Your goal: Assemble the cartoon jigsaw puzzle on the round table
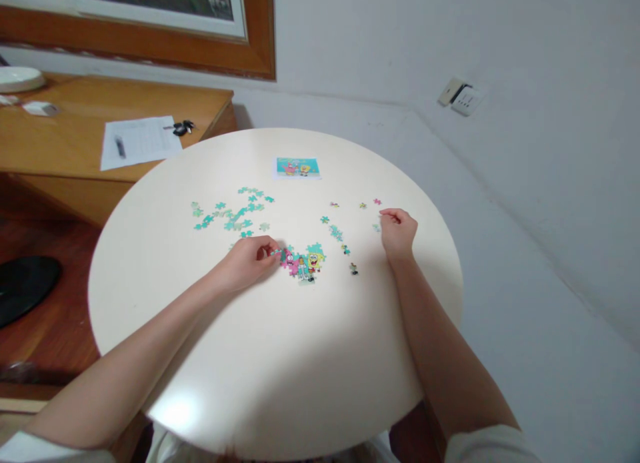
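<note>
My left hand is at the left edge of a partly joined jigsaw puzzle, which shows a pink starfish figure and a yellow sponge figure. Its thumb and fingers are pinched on a small teal puzzle piece that touches or nearly touches the joined part. On the right side of the table, my right hand rests with its fingers curled together; whatever may be in them is hidden. Close to its fingertips lie a pink piece and a pale piece.
Loose teal pieces are scattered at the left of the round white table. More pieces form a line right of the puzzle. A picture card lies toward the back. A wooden desk with paper and keys adjoins at left.
</note>
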`<state>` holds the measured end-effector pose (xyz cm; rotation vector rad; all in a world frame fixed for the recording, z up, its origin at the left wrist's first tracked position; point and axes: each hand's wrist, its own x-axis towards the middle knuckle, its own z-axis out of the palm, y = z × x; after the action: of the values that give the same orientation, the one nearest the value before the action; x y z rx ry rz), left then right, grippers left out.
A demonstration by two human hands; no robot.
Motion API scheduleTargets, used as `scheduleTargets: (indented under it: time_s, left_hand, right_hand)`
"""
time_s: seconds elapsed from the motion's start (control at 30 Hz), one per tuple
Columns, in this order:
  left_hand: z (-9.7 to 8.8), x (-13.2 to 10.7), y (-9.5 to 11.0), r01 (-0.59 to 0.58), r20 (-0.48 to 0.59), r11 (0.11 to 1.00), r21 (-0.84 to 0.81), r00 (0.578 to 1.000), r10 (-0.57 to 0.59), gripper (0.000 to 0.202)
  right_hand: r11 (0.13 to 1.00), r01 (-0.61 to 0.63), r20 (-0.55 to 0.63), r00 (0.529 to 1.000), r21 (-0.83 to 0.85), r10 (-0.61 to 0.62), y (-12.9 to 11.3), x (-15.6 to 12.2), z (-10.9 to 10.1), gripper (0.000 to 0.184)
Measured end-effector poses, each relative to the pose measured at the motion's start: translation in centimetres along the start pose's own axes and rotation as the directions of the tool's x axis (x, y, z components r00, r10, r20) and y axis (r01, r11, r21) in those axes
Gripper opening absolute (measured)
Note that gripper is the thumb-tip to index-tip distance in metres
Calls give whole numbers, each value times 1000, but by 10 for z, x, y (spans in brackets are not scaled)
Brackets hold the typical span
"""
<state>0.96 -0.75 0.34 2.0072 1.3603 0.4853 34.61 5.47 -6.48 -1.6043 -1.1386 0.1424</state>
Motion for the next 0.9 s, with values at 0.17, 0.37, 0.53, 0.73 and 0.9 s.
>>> scheduleTargets:
  time_s: [0.17, 0.37, 0.53, 0.73, 0.9]
  left_hand:
    - [-2, -4, 7, -94, -48, 994, -49, 995, 92, 31]
    - [-2, -11, 15, -286, 122, 951, -115, 947, 299, 31]
    - [-1, -12, 14, -375, 151, 925, -69, 912, 381, 33]
    - [-2, -9, 12, -417, 223, 909, -5, 886, 407, 32]
    - [0, -6, 8, -450, 250, 892, 25, 867, 431, 33]
  right_hand:
    - [1000, 1, 3, 1000, 4, -1, 1, 1, 0, 23]
    - [1000, -9, 6, 1000, 10, 9, 1, 1, 0, 23]
    - [999, -25, 5, 1000, 24, 25, -2, 1, 0, 23]
    - [997, -56, -22, 998, 54, 57, -6, -2, 0, 21]
    - [998, -42, -24, 999, 39, 43, -8, -3, -1, 22]
